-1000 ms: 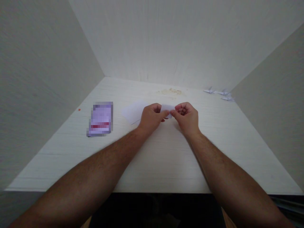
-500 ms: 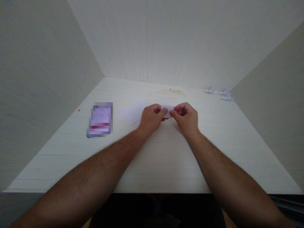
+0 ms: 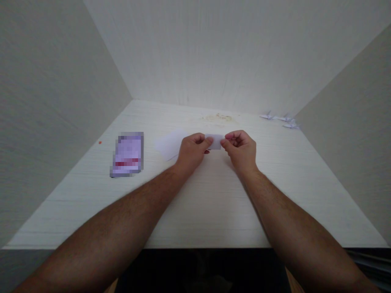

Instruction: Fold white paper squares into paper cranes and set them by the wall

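Observation:
A small folded piece of white paper (image 3: 217, 142) is held up above the table between my two hands. My left hand (image 3: 193, 151) is closed on its left end, thumb on the front face and fingers behind. At the right edge of the paper, my right hand (image 3: 243, 150) is closed in a pinch, with thumb and fingertips at the very border. Its other fingers are curled. Beside my left hand, white paper sheets (image 3: 169, 143) lie on the table, partly covered by that hand.
A pixelated purple rectangular object (image 3: 128, 152) lies on the left of the white table (image 3: 207, 203). Several folded paper figures (image 3: 287, 119) sit at the back right corner. A tan stain (image 3: 220, 118) marks the back. A tiny orange bit (image 3: 100, 143) lies far left. Walls enclose three sides.
My right thumb has slid from the paper's face out to its right edge, so more of the folded paper shows. My left hand has shifted slightly left with the paper.

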Action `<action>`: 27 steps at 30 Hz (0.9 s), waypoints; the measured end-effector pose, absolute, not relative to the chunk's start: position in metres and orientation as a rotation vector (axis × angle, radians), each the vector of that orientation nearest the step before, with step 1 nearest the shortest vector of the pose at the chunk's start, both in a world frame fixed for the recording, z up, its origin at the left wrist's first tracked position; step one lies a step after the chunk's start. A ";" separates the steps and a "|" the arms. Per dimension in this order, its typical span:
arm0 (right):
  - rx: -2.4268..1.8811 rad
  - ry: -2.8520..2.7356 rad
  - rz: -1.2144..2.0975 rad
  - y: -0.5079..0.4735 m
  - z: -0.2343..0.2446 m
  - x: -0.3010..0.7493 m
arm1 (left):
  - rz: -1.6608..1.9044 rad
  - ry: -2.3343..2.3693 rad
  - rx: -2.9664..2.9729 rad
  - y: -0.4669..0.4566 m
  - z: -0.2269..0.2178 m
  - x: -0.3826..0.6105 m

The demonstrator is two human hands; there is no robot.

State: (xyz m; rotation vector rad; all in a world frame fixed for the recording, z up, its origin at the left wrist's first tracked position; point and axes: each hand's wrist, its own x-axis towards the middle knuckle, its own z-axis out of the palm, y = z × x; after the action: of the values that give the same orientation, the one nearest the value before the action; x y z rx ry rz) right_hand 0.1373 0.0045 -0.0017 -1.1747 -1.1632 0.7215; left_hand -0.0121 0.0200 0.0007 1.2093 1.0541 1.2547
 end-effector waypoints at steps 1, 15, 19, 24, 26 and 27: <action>-1.178 -1.164 0.720 0.005 -0.002 0.137 | 1.258 1.054 1.208 0.020 0.001 -0.012; -1.222 -1.174 0.758 0.004 0.001 0.137 | 1.259 1.106 1.234 0.019 0.002 -0.013; -1.182 -1.148 0.820 0.006 0.001 0.138 | 1.243 1.091 1.239 0.020 0.000 -0.013; -1.139 -1.120 0.851 0.007 0.001 0.138 | 1.256 1.073 1.234 0.021 -0.001 -0.013; -1.163 -1.130 0.845 0.007 0.001 0.137 | 1.250 1.068 1.237 0.021 0.000 -0.014; -1.177 -1.142 0.840 0.007 0.000 0.138 | 1.246 1.067 1.240 0.020 0.000 -0.014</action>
State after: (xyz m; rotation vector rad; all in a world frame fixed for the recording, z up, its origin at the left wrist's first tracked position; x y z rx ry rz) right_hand 0.1375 0.0066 0.0002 -1.1765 -1.1421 0.8403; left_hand -0.0136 0.0204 0.0004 1.2399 1.0666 1.2456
